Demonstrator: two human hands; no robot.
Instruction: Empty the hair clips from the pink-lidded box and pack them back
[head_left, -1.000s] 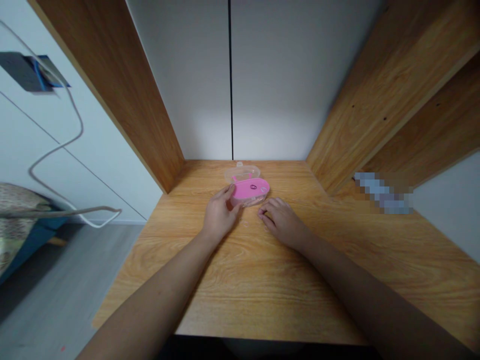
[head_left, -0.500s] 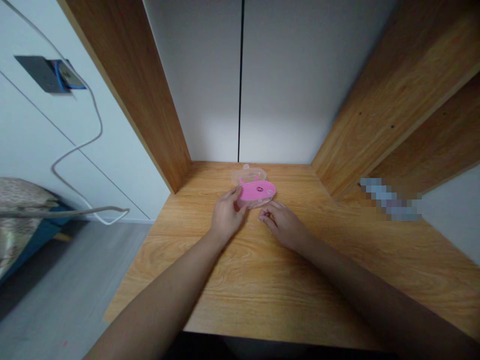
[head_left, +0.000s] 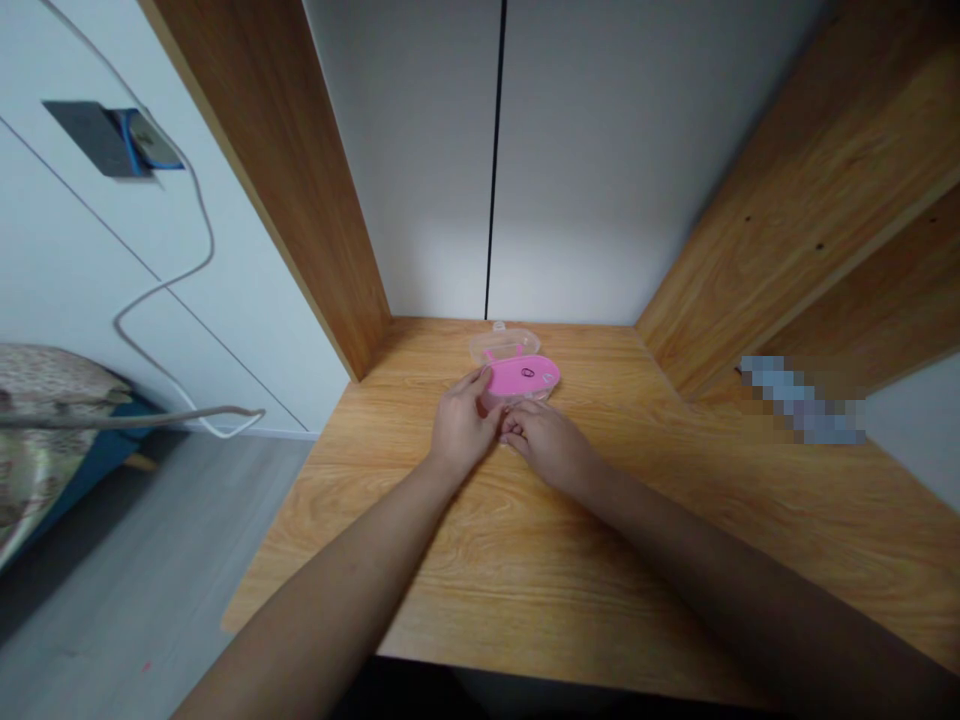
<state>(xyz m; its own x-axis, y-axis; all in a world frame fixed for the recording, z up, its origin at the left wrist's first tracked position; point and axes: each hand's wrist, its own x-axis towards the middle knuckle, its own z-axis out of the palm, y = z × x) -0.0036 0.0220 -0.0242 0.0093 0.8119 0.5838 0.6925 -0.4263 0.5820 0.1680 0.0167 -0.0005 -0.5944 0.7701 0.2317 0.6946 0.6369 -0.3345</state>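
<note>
A small pink oval case (head_left: 528, 376) with a clear plastic lid (head_left: 504, 345) hinged open behind it lies near the back of a wooden desk (head_left: 570, 560). My left hand (head_left: 462, 430) rests against the case's left front edge, fingers curled around it. My right hand (head_left: 546, 442) sits just right of it at the case's front edge, fingertips pinched together and touching my left hand's fingers. What the right fingertips pinch is too small to make out.
Wooden side panels (head_left: 300, 180) and slanted wooden shelves (head_left: 817, 200) flank the desk, with a white wall behind. At left a white cable (head_left: 161, 290) hangs from a wall socket (head_left: 112, 140), above a patterned cushion (head_left: 45, 400) and grey floor.
My right hand has slid left toward the case until its fingertips meet my left hand. The left hand stays on the case. The view has shifted slightly.
</note>
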